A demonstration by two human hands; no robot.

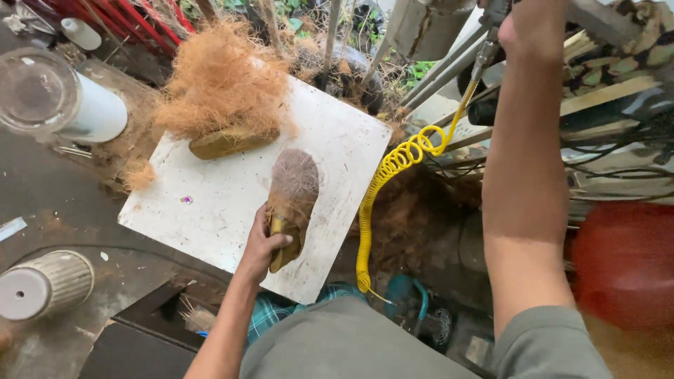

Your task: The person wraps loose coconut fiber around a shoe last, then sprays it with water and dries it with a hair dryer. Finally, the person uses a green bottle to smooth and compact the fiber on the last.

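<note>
My left hand (263,245) grips the near end of a coconut husk piece (291,200), brown and fibrous on top and yellow at the edge, lying on a white board (210,203). My right hand (530,28) is raised at the top of the view and holds the metal fitting (486,50) of a yellow coiled air hose (382,182). The hose hangs down past the board's right edge. A second husk piece (228,142) lies farther back on the board under a heap of loose orange coir fibre (225,77).
A white cylinder with a clear cap (60,98) stands at the left. A ribbed grey cylinder (45,281) sits at the lower left. Wooden slats and cables (611,105) crowd the right, beside a red rounded object (625,260). Fibre litters the ground below the board.
</note>
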